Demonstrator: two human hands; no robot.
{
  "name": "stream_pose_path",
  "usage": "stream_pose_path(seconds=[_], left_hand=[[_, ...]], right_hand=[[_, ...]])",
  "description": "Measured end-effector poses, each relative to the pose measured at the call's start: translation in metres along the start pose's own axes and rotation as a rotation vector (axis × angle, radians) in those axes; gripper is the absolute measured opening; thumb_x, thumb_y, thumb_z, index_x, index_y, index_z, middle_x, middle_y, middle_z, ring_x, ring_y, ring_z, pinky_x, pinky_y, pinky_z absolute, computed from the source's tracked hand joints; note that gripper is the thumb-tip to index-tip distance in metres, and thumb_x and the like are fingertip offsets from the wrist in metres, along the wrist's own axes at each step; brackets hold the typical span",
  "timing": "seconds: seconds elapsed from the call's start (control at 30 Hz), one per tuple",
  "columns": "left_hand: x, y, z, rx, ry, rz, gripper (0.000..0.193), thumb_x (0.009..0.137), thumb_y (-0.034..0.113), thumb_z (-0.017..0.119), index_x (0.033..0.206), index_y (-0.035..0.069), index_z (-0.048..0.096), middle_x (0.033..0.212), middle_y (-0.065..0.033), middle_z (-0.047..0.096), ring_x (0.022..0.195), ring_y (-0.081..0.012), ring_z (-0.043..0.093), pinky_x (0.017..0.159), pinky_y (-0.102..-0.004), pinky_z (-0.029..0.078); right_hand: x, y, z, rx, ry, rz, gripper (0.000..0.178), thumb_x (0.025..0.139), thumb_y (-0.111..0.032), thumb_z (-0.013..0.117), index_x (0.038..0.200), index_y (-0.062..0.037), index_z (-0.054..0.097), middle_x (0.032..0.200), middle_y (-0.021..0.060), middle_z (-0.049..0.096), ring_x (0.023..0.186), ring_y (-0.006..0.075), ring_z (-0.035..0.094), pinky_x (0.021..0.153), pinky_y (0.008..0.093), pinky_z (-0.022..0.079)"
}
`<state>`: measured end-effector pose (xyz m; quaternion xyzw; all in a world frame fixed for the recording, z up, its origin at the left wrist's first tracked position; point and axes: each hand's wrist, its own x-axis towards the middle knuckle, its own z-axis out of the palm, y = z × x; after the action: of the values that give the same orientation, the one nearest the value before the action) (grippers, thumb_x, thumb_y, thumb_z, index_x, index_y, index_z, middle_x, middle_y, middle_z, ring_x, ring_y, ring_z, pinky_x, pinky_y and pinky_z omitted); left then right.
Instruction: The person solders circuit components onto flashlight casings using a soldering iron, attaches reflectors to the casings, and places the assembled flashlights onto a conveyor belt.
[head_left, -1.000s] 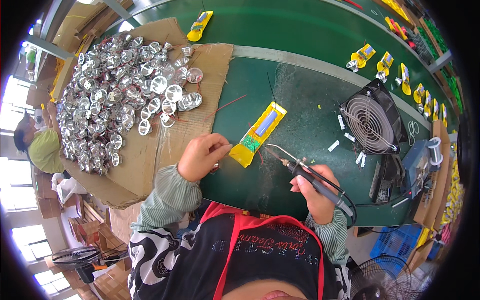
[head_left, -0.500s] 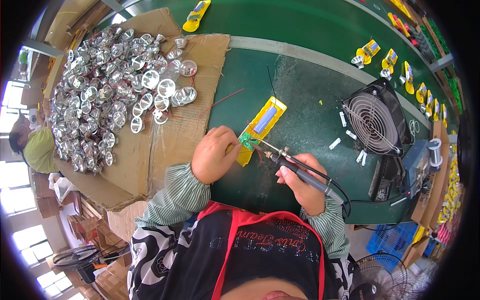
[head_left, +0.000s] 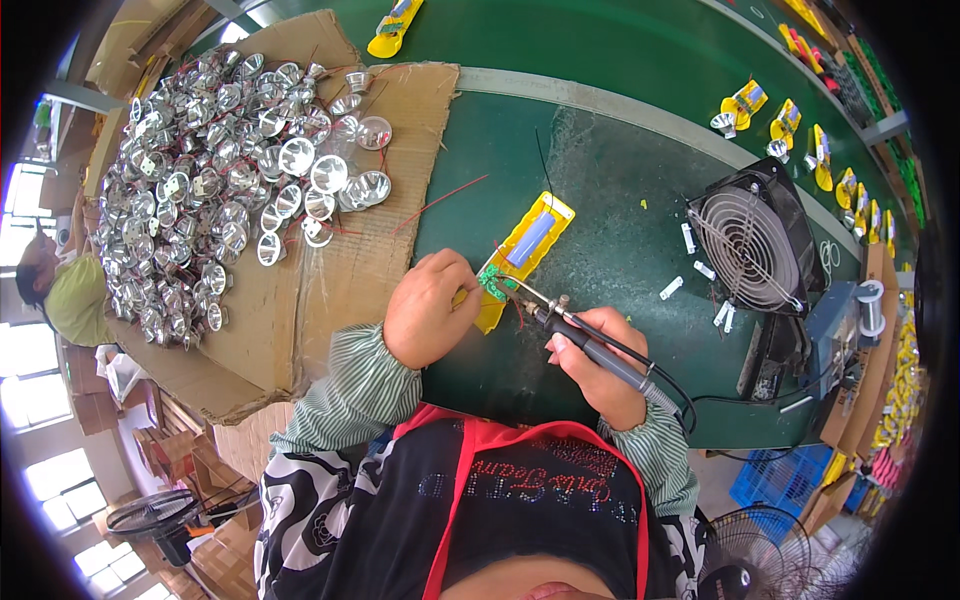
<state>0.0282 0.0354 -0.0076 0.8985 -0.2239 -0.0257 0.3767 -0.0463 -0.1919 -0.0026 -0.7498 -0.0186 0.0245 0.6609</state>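
A yellow plastic casing (head_left: pixel 552 211) lies slantwise on the green bench, with a bluish cylindrical battery (head_left: pixel 532 240) in it. A small green circuit board (head_left: pixel 493 283) rests over its nearer part. My left hand (head_left: pixel 432 308) is closed at the casing's near left edge, fingertips beside the board; its grip is partly hidden. My right hand (head_left: pixel 608 366) holds a soldering iron (head_left: pixel 602 358) by its grey handle. The iron's tip and a thin metal tube alongside it point at the board. Short red wires show around the board.
Reflector cups (head_left: pixel 230 180) with red wires are heaped on cardboard (head_left: pixel 345 290) at left. A black fan (head_left: pixel 745 245) stands at right among small white pieces (head_left: pixel 671 288), near a solder spool (head_left: pixel 870 308). Yellow casings (head_left: pixel 742 103) lie on the green strip beyond the bench.
The iron's tip and my right hand have shifted very slightly at the board. My left hand stays in place. The yellow casings on the far strip sit a little further right.
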Motion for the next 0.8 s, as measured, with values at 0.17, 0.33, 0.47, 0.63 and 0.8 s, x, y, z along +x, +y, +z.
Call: stream_pose_path(seconds=[0.17, 0.33, 0.47, 0.63, 0.8], left_hand=[[0.001, -0.001, 0.0, 0.008, -0.002, 0.006, 0.006, 0.077, 0.005, 0.066, 0.077, 0.001, 0.06, 0.085, -0.0125, 0.059, 0.081, -0.033, 0.058, 0.072, -0.0414, 0.048], [0.0, -0.002, 0.0, 0.018, -0.007, 0.008, 0.007, 0.078, 0.005, 0.066, 0.077, 0.001, 0.06, 0.085, -0.0125, 0.059, 0.081, -0.033, 0.058, 0.072, -0.0415, 0.048], [0.0, -0.002, -0.002, 0.028, -0.049, -0.023, 0.009, 0.078, 0.006, 0.066, 0.081, 0.001, 0.06, 0.089, -0.0132, 0.06, 0.086, -0.0324, 0.059, 0.076, -0.0404, 0.048], [-0.004, 0.007, -0.008, 0.039, -0.05, -0.02, 0.014, 0.078, 0.01, 0.069, 0.086, 0.001, 0.063, 0.095, -0.013, 0.06, 0.089, -0.0323, 0.059, 0.079, -0.0405, 0.048], [-0.011, 0.017, -0.01, 0.208, -0.025, 0.116, 0.019, 0.079, 0.016, 0.071, 0.093, 0.004, 0.067, 0.102, -0.0125, 0.06, 0.093, -0.0326, 0.056, 0.082, -0.0416, 0.047]], right_hand=[[-0.006, -0.004, -0.004, 0.107, 0.041, 0.004, 0.018, 0.085, 0.001, 0.064, 0.099, 0.0068, 0.054, 0.08, 0.0161, 0.068, 0.068, 0.0166, 0.067, 0.064, 0.0288, 0.057], [-0.013, -0.011, -0.014, 0.119, 0.071, 0.044, 0.018, 0.085, 0.003, 0.062, 0.101, 0.0066, 0.053, 0.081, 0.017, 0.068, 0.067, 0.0165, 0.067, 0.064, 0.0289, 0.057], [-0.019, -0.014, -0.017, 0.199, 0.127, 0.108, 0.019, 0.083, 0.0, 0.068, 0.098, 0.0051, 0.056, 0.08, 0.0127, 0.07, 0.069, 0.0141, 0.068, 0.064, 0.0276, 0.056], [-0.025, -0.014, -0.021, 0.177, 0.127, 0.107, 0.018, 0.085, 0.005, 0.061, 0.101, 0.005, 0.053, 0.081, 0.017, 0.068, 0.066, 0.0169, 0.067, 0.063, 0.0293, 0.058], [-0.025, -0.015, -0.02, 0.201, 0.14, 0.134, 0.018, 0.086, 0.004, 0.061, 0.102, 0.005, 0.052, 0.081, 0.0171, 0.068, 0.066, 0.0172, 0.067, 0.063, 0.0296, 0.058]])
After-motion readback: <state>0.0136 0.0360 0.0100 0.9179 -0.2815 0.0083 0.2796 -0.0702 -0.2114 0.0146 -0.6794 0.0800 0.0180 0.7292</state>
